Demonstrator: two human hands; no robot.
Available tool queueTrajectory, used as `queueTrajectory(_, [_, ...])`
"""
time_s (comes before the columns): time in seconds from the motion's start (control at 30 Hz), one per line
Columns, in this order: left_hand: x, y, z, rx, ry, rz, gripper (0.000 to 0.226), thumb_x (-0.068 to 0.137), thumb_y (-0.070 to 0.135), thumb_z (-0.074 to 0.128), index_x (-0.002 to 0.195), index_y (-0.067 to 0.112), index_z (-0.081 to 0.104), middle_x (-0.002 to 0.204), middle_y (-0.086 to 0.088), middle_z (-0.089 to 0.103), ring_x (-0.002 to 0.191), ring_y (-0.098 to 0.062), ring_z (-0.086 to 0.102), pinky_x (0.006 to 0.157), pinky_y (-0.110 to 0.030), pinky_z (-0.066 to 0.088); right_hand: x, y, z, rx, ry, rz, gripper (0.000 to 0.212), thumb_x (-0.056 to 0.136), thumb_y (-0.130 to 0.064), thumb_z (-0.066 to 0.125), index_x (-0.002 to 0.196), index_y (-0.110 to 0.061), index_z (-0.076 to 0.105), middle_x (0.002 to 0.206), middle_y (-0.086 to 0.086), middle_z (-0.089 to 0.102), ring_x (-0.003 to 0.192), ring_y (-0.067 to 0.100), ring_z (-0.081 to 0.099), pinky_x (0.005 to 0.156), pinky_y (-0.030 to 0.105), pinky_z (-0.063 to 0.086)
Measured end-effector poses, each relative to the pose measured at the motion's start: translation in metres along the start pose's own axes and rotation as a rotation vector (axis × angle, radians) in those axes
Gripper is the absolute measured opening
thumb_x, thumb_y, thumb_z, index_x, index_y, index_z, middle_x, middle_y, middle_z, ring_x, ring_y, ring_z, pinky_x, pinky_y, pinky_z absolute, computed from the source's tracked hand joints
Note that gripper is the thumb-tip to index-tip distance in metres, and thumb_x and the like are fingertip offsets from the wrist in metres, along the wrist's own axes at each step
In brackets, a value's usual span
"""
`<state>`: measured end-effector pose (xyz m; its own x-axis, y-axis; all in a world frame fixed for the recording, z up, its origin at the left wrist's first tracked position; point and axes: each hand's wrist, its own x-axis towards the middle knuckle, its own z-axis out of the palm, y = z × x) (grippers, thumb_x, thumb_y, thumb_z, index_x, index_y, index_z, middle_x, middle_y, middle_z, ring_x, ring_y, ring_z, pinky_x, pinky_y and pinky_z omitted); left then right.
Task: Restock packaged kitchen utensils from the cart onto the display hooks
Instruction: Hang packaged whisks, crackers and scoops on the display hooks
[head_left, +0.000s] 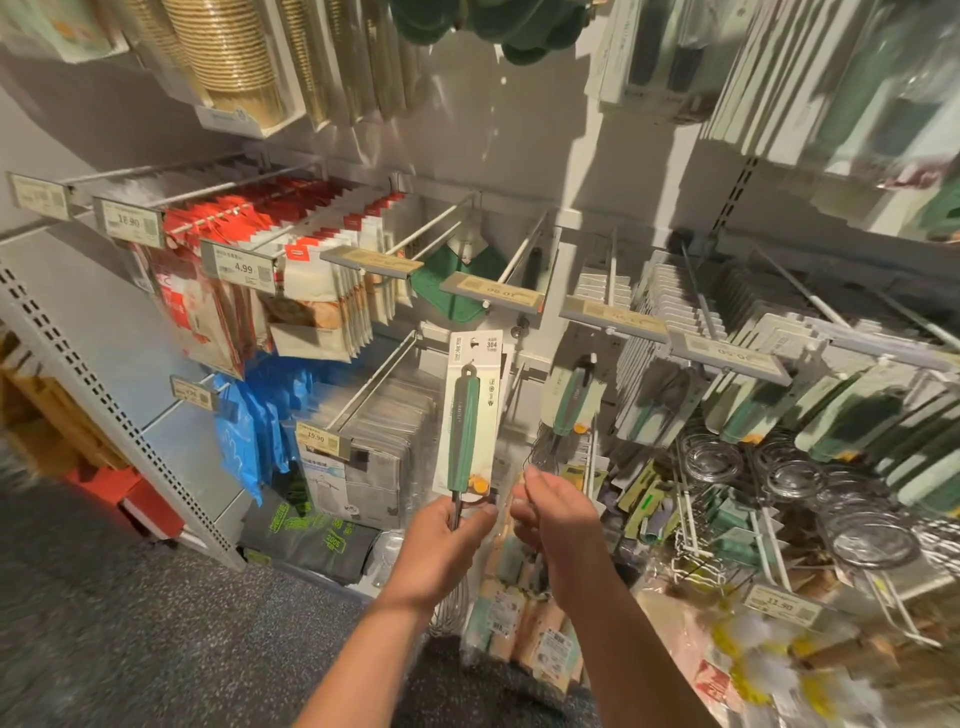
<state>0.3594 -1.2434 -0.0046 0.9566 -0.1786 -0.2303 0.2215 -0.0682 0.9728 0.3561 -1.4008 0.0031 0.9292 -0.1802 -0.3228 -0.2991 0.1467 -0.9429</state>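
Observation:
My left hand (445, 540) grips the metal neck of a green-handled whisk (464, 431) on a white card, held upright with the card's hang hole near the top. Its wire head hangs below my wrist. My right hand (555, 519) is just to the right of it, fingers loosely curled, holding nothing that I can make out. Above the card, a white display hook (522, 249) with a price tag (491, 295) at its tip carries only one dark item at the back. A matching whisk (571, 400) hangs on the hook to the right.
Red-and-white packets (311, 280) fill the hooks to the left, with blue bags (249, 431) and grey packs (374, 447) below. Green-handled utensils and wire strainers (789, 467) crowd the right hooks. Packaged goods (524, 623) lie below my hands. Speckled grey floor is at lower left.

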Motion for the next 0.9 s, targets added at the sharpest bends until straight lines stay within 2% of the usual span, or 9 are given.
queueTrajectory(0.13, [-0.003, 0.004, 0.000, 0.068, 0.000, 0.014, 0.048, 0.075, 0.062, 0.077, 0.077, 0.019, 0.055, 0.065, 0.006, 0.051, 0.061, -0.013, 0.044, 0.063, -0.032, 0.035, -0.001, -0.014, 0.011, -0.008, -0.005, -0.075, 0.029, 0.094, -0.042, 0.067, 0.101, -0.013, 0.066, 0.071, -0.008, 0.060, 0.067, 0.009, 0.056, 0.065, 0.028, 0.047])
queueTrajectory(0.27, [-0.001, 0.002, -0.002, 0.322, 0.005, 0.090, 0.074, 0.061, 0.087, 0.055, 0.075, 0.015, 0.049, 0.064, 0.006, 0.041, 0.058, -0.010, 0.033, 0.054, -0.028, 0.026, -0.003, -0.019, 0.023, -0.015, -0.004, -0.100, 0.032, 0.089, -0.041, 0.070, 0.088, -0.010, 0.062, 0.062, -0.008, 0.050, 0.064, 0.014, 0.051, 0.068, 0.034, 0.047])
queueTrajectory(0.33, [-0.003, 0.005, -0.002, 0.426, -0.012, 0.126, 0.065, 0.060, 0.086, 0.049, 0.071, 0.022, 0.042, 0.059, 0.012, 0.039, 0.053, -0.005, 0.029, 0.050, -0.026, 0.023, -0.004, -0.021, 0.027, -0.012, 0.016, -0.120, 0.024, 0.091, -0.032, 0.073, 0.085, -0.013, 0.060, 0.060, -0.010, 0.057, 0.062, 0.012, 0.056, 0.065, 0.034, 0.049])
queueTrajectory(0.4, [-0.005, 0.009, -0.001, 0.411, -0.048, 0.145, 0.049, 0.064, 0.079, 0.052, 0.071, 0.031, 0.047, 0.052, 0.015, 0.047, 0.049, -0.001, 0.033, 0.049, -0.022, 0.025, -0.006, -0.021, 0.028, 0.040, 0.017, -0.132, 0.014, 0.092, -0.021, 0.075, 0.102, -0.015, 0.068, 0.080, -0.008, 0.075, 0.073, 0.012, 0.072, 0.067, 0.031, 0.056])
queueTrajectory(0.47, [-0.007, 0.012, 0.000, 0.345, -0.096, 0.149, 0.037, 0.069, 0.071, 0.057, 0.076, 0.035, 0.056, 0.053, 0.024, 0.053, 0.050, 0.003, 0.039, 0.049, -0.017, 0.027, -0.006, -0.022, 0.028, 0.077, 0.026, -0.136, 0.024, 0.089, -0.018, 0.076, 0.112, -0.014, 0.071, 0.098, 0.005, 0.079, 0.091, 0.024, 0.077, 0.076, 0.038, 0.062])
queueTrajectory(0.57, [-0.003, 0.008, 0.000, 0.211, -0.116, 0.128, 0.041, 0.068, 0.078, 0.059, 0.072, 0.037, 0.064, 0.055, 0.023, 0.053, 0.052, 0.005, 0.041, 0.052, -0.018, 0.029, -0.006, -0.019, 0.023, 0.070, 0.028, -0.155, 0.031, 0.084, -0.024, 0.073, 0.114, -0.015, 0.073, 0.106, 0.008, 0.078, 0.099, 0.028, 0.076, 0.083, 0.045, 0.063])
queueTrajectory(0.67, [0.001, 0.003, 0.000, 0.052, -0.081, 0.045, 0.055, 0.070, 0.079, 0.065, 0.069, 0.024, 0.063, 0.064, 0.010, 0.053, 0.063, -0.012, 0.045, 0.065, -0.031, 0.033, -0.005, -0.016, 0.018, 0.100, 0.065, -0.158, 0.022, 0.091, -0.012, 0.072, 0.114, -0.012, 0.071, 0.107, 0.012, 0.076, 0.100, 0.031, 0.074, 0.079, 0.043, 0.063])
queueTrajectory(0.77, [0.004, 0.001, -0.001, -0.079, -0.056, -0.036, 0.083, 0.081, 0.076, 0.062, 0.098, -0.006, 0.064, 0.080, -0.006, 0.056, 0.077, -0.018, 0.048, 0.079, -0.040, 0.036, -0.003, -0.014, 0.014, 0.093, 0.131, -0.138, 0.022, 0.088, -0.015, 0.076, 0.110, -0.014, 0.070, 0.102, 0.009, 0.076, 0.099, 0.031, 0.074, 0.086, 0.054, 0.062])
queueTrajectory(0.9, [0.007, 0.002, 0.004, -0.082, 0.022, -0.109, 0.057, 0.098, 0.061, 0.051, 0.090, 0.007, 0.067, 0.077, -0.006, 0.055, 0.075, -0.018, 0.047, 0.076, -0.036, 0.035, -0.008, -0.016, 0.009, 0.089, 0.124, -0.151, 0.021, 0.093, -0.015, 0.072, 0.113, -0.018, 0.067, 0.103, 0.003, 0.077, 0.098, 0.025, 0.075, 0.082, 0.043, 0.063])
